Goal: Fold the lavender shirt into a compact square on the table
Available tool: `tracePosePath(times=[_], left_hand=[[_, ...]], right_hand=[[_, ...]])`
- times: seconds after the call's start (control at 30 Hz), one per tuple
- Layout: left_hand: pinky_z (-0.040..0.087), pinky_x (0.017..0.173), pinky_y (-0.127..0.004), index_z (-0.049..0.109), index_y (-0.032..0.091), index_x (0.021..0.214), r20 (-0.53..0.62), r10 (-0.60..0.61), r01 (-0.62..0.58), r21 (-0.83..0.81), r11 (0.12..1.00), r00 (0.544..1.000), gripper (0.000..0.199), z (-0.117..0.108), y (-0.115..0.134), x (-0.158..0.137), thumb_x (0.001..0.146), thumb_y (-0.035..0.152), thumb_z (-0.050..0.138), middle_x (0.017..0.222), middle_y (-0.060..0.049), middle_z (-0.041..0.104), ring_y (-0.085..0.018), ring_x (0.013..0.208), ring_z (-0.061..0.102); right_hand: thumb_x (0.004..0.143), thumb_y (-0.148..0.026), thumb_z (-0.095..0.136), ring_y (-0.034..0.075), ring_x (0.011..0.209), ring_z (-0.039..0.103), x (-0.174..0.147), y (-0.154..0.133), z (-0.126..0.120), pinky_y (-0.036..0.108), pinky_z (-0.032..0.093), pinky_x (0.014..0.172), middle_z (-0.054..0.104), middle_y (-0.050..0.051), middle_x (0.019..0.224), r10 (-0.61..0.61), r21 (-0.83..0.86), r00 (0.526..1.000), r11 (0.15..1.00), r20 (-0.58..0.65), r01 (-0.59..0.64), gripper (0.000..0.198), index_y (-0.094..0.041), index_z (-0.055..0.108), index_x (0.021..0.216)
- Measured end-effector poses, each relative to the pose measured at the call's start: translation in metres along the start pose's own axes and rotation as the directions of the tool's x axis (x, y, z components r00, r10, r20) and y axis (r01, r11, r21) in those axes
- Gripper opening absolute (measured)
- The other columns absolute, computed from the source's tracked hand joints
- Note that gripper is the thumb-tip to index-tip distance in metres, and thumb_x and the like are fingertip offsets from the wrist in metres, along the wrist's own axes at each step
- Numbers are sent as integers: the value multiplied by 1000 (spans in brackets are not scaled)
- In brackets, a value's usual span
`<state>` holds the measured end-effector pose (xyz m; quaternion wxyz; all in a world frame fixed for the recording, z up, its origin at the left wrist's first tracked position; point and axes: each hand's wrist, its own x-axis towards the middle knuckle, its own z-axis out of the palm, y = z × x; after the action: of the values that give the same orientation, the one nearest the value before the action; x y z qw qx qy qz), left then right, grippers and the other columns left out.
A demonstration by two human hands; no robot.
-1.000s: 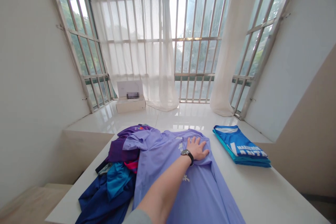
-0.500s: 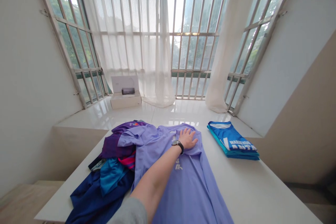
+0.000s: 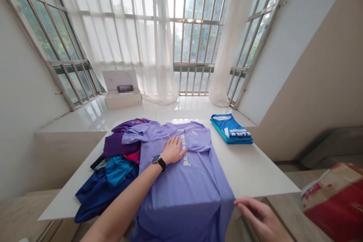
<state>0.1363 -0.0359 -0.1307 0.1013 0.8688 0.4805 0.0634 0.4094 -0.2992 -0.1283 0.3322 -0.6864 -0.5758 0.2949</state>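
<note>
A lavender T-shirt [image 3: 176, 185] with white lettering down its front lies spread on the white table, its lower part hanging over the near edge. My left hand [image 3: 172, 150], with a black-strapped watch [image 3: 159, 162] on the wrist, rests flat on the shirt's chest, fingers spread. At the lower right, my right hand [image 3: 261, 217] pinches the shirt's right side edge between thumb and fingers, just past the table's front edge. One sleeve of the shirt lies over the pile of clothes at left; the other side is folded in.
A loose pile of purple and blue clothes [image 3: 113, 200] lies at left on the table [image 3: 255, 174]. Folded blue shirts [image 3: 231, 128] are stacked at right. A white box [image 3: 123, 99] stands on the windowsill. At lower right is a red and tan bag [image 3: 337, 204].
My left hand has slid left and nearer across the shirt's chest. My right hand has come into view and taken hold of the shirt's right edge. The view has shifted right and down.
</note>
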Motion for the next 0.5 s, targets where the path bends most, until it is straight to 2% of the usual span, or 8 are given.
tracePosePath(times=[0.07,0.13,0.27,0.37,0.43,0.5], left_hand=[[15,121,-46,32,14,151,1,-3,3,8,1000,1000,68,-1,-2,-2,98,56,36,161,-15,29,-30,150,20],[20,120,-48,35,15,149,-5,-13,13,9,1000,1000,63,-4,0,0,98,51,37,160,-16,33,-31,149,25],[28,115,-49,46,15,141,-81,-11,10,-5,1000,997,53,-13,16,5,100,46,34,152,-17,43,-33,141,38],[38,109,-41,53,22,136,-129,51,-54,-23,998,990,50,-15,34,5,97,51,44,143,-11,53,-29,129,49],[42,105,-40,57,26,130,-150,127,-135,-50,990,981,45,-13,44,7,94,52,50,139,-8,57,-28,123,53],[45,102,-42,63,25,121,-159,125,-141,-89,986,979,37,-11,50,12,97,47,45,127,-8,63,-28,115,57]], right_hand=[[82,-62,60,17,64,62,41,-12,-13,25,52,61,70,3,70,-77,60,997,995,4,76,44,-22,78,87],[85,-61,57,15,60,59,81,-27,-22,24,49,57,68,2,68,-130,56,992,990,8,129,46,-21,77,91],[89,-50,52,15,63,63,161,-47,-21,25,50,58,72,5,81,-227,-30,974,973,13,228,40,-18,74,101],[90,-39,45,14,66,66,224,-51,-12,26,53,65,74,7,99,-319,-129,947,939,20,319,36,-18,72,102],[89,-31,44,16,76,69,263,-50,-4,28,54,76,74,8,102,-356,-175,934,919,13,353,33,-18,74,97],[86,-24,44,20,90,70,298,-47,2,31,51,88,75,9,99,-371,-215,928,907,1,363,32,-18,75,90]])
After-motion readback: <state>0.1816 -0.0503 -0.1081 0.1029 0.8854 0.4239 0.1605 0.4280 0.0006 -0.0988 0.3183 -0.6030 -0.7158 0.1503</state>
